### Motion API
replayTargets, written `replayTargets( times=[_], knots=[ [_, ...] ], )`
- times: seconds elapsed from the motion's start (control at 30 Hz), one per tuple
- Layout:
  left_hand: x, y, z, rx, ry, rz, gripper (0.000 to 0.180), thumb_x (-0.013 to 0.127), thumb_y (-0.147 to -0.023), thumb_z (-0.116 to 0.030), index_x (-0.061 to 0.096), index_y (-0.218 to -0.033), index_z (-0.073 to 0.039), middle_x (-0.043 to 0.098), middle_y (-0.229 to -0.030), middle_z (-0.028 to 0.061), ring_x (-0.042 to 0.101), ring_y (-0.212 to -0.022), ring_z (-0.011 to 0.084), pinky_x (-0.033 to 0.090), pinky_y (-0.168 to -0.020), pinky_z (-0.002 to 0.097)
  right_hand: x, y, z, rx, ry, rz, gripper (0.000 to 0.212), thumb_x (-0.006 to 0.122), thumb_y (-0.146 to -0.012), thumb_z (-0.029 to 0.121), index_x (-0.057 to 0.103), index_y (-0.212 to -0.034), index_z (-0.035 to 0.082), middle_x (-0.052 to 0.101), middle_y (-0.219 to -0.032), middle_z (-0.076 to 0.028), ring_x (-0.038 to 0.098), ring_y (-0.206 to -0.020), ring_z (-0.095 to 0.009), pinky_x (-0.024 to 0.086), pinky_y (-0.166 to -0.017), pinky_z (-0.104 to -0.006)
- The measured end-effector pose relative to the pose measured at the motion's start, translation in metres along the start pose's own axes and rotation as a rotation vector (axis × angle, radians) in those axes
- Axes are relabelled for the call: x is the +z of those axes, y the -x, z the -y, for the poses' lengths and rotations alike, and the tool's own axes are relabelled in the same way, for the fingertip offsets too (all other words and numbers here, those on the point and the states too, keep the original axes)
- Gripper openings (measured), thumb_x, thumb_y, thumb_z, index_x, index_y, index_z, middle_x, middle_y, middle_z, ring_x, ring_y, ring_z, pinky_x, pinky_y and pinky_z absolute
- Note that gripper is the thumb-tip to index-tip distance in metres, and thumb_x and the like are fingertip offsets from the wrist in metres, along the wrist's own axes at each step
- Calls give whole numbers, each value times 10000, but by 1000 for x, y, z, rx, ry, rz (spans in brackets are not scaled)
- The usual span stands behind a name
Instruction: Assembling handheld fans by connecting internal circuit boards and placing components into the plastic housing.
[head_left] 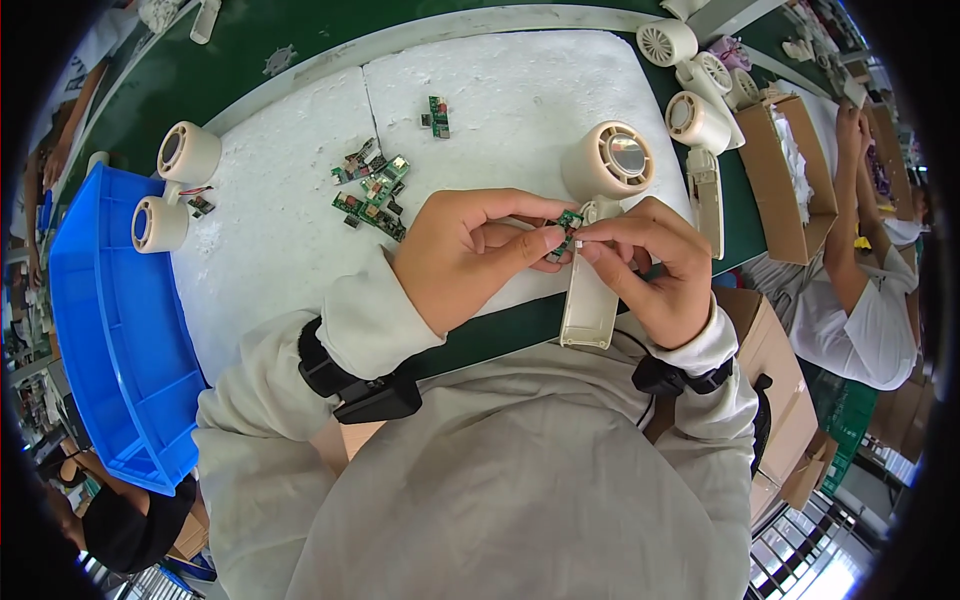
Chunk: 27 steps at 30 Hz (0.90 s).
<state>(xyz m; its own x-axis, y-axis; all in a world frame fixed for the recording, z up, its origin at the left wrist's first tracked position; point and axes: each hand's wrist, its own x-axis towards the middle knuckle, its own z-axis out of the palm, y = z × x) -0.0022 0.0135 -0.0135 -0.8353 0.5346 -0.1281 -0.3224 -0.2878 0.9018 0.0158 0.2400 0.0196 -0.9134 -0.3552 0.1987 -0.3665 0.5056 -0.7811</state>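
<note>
Between thumb and fingers, my left hand (480, 250) grips a small green circuit board (563, 232). My right hand (655, 262) pinches at the board's right edge, its fingertips on a tiny white piece (579, 243) that looks like a connector. Just beyond my hands lies a cream handheld fan, its round head (612, 160) facing up. Its open handle shell (590, 308) reaches toward me beneath my right hand. Several loose green circuit boards (375, 190) lie in a cluster left of my hands, and one more board (438, 117) sits farther off. The wires at the fan are too small to make out.
White foam sheets (290, 130) cover the green table. A blue bin (120, 330) stands at the left, beside two cream fan heads (188, 152). More fans (697, 120) and a cardboard box (790, 185) are at the right. Other people sit on both sides.
</note>
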Motion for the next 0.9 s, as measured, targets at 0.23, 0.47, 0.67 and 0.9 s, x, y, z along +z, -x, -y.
replayTargets(
  times=[0.23,0.47,0.67,0.9],
  knots=[
    [0,-1,0,-11,-14,0,298,629,-992,-33,619,-1264,90,673,-1226,172,693,-1052,222,602,-925,350,4,1,-1,-113,88,-17,180,780,-828,2,761,-1004,36,603,-792,-39,541,-626,-109,424,-549,-252],
    [1,0,0,16,-26,-9,289,628,-993,-31,628,-1259,83,678,-1225,159,687,-1057,206,591,-934,337,6,2,0,-166,226,-38,142,746,-851,-13,713,-989,-9,582,-805,-57,519,-616,-109,408,-552,-249],
    [5,5,-1,187,-266,-33,281,622,-991,-13,653,-1265,41,684,-1177,136,681,-1037,185,551,-915,299,6,1,4,-69,215,-117,129,735,-852,3,689,-970,-18,579,-799,-63,527,-601,-127,432,-541,-269],
    [6,7,-2,283,-450,-30,284,618,-981,14,677,-1259,6,679,-1143,131,679,-1007,182,541,-876,289,3,1,4,-42,133,-83,124,734,-855,7,689,-967,-24,574,-800,-68,521,-591,-130,438,-537,-274]
  ],
)
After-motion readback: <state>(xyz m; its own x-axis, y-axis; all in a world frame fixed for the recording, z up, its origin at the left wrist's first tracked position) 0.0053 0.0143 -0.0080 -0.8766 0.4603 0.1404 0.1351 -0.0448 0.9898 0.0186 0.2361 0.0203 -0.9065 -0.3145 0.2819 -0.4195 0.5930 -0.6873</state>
